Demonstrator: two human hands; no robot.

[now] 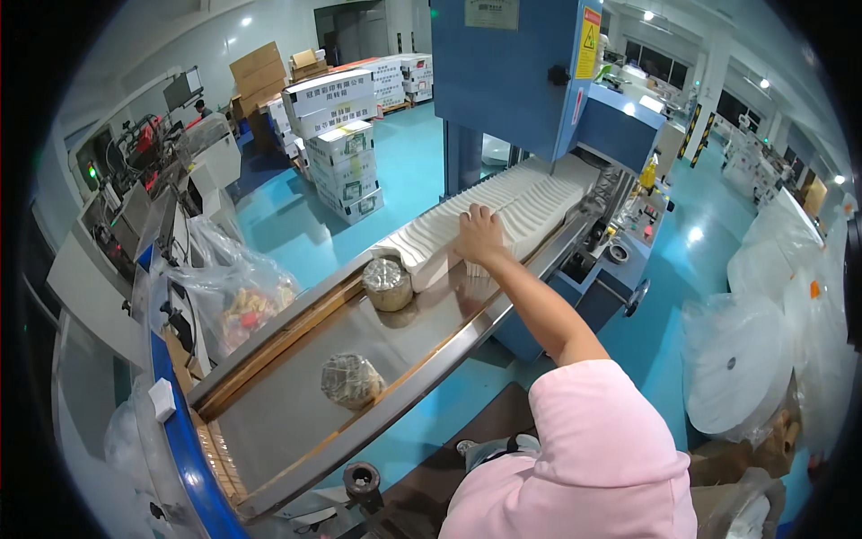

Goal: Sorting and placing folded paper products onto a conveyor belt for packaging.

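My right hand (480, 235) reaches out from a pink sleeve and lies palm down on a long row of white folded paper (530, 202). Its fingers are spread over the top of the row near its near end. The row rests in a long metal trough (296, 422) that runs from my lower left up to a blue cutting machine (512, 72). Two round lumps wrapped in clear film sit in the trough: one (388, 283) against the row's near end, the other (351, 379) closer to me. My left hand is out of view.
Stacked printed cartons (346, 166) stand on the teal floor at the back left. A clear plastic bag of scraps (235, 301) hangs left of the trough, beside grey machines. Large white paper rolls in plastic (736, 368) stand at the right.
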